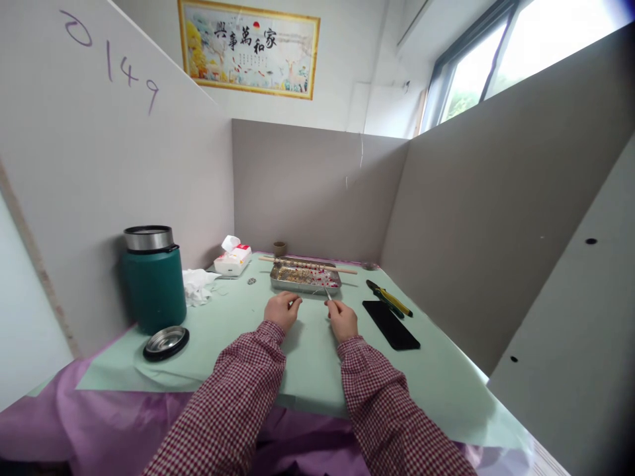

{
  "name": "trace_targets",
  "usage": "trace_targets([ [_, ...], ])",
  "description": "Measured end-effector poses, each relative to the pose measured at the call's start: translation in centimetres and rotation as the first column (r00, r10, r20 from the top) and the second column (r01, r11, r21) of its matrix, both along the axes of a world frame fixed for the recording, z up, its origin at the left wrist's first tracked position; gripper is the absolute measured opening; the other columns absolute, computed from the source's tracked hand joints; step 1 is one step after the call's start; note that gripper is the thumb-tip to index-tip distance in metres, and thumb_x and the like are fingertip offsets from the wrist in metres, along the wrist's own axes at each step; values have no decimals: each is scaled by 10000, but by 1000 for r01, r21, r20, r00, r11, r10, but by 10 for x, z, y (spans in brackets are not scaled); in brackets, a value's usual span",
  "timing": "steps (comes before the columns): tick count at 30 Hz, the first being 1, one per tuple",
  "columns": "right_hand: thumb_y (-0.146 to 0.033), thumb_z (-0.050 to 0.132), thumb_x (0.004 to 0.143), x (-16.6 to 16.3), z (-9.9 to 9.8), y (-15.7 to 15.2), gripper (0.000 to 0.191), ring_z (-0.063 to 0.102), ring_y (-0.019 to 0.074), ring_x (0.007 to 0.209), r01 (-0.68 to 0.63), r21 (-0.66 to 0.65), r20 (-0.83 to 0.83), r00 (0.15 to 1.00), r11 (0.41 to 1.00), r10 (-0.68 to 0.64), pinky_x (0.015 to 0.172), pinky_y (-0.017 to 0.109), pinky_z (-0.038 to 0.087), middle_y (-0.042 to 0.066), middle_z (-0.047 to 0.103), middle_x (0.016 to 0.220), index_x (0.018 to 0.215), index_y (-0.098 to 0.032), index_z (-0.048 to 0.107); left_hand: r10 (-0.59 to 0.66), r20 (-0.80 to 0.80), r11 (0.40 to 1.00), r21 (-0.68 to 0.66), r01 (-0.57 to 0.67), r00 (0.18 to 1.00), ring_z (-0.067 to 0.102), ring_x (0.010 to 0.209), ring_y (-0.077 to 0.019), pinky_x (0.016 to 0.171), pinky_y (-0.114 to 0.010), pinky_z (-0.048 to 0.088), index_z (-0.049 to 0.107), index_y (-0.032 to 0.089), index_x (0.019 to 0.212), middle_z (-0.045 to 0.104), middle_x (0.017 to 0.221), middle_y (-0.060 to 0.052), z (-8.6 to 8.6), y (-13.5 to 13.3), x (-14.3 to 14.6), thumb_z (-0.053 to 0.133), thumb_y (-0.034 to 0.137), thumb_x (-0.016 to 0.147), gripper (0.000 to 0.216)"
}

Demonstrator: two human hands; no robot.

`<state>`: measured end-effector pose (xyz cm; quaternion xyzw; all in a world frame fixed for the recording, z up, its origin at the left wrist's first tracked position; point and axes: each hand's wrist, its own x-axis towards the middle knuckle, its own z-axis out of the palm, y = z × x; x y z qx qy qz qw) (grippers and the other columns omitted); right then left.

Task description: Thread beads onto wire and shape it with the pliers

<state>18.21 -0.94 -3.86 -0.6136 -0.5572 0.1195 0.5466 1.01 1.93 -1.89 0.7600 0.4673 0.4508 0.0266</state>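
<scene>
A shallow metal tray [278, 283] of small beads, some red, stands on the green table cover. A wooden stick [342, 270] lies across its far rim. My left hand [282, 311] rests just in front of the tray with its fingers pinched together on something too small to make out. My right hand [341, 318] is beside it, fingers closed on a thin needle-like tool [327, 292] whose tip points up toward the tray's near right corner. Both arms wear red checked sleeves.
A dark green thermos [153, 277] stands at left, its lid [166, 342] lying in front. White tissue [198, 284], a tissue pack [232, 259] and a small cup [279, 248] sit behind. A black phone [390, 324] and pliers [389, 299] lie right. Grey partitions enclose three sides.
</scene>
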Motion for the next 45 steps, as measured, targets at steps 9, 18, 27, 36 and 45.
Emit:
trace_targets([
  [9, -425, 368, 784, -4, 1, -3, 368, 498, 156, 592, 164, -4, 257, 953, 986, -157, 556, 244, 318, 48, 630, 676, 747, -213, 666, 11, -24, 1000, 10, -10, 1000, 569, 743, -151, 699, -259, 409, 681, 200, 789, 653, 816, -49, 1, -4, 1, 480, 285, 784, 218],
  [18, -468, 337, 778, 5, 0, 0, 406, 507, 165, 612, 140, -27, 124, 983, 990, -136, 581, 245, 360, 26, 623, 677, 766, -217, 656, 26, -40, 1000, 1, -26, 999, 565, 712, -145, 672, -251, 403, 677, 201, 761, 648, 780, -44, 1, -2, 0, 475, 299, 787, 226],
  [27, -471, 359, 773, 4, -1, -1, 393, 509, 165, 609, 113, 0, 112, 987, 994, -113, 579, 240, 356, 25, 626, 674, 764, -216, 658, 1, -40, 1000, -6, -2, 999, 559, 693, -143, 657, -251, 391, 679, 196, 753, 646, 776, -45, 0, -2, 0, 483, 290, 781, 219],
  [36, -457, 393, 755, 3, 0, 1, 390, 492, 142, 526, 48, -13, -34, 998, 999, -48, 522, 228, 359, 10, 567, 554, 736, -181, 668, -37, 47, 994, -98, 41, 998, 548, 656, -135, 647, -242, 381, 680, 187, 700, 638, 688, -32, 2, -1, 0, 495, 304, 747, 223],
  [45, -436, 409, 779, -3, -1, -4, 363, 552, 156, 651, -133, 32, 94, 987, 991, 130, 603, 236, 407, 21, 625, 667, 828, -183, 665, -41, 390, 839, -486, 244, 920, 430, 381, -95, 481, -215, 348, 646, 136, 652, 441, 341, 40, 11, -5, -4, 512, 314, 662, 223],
])
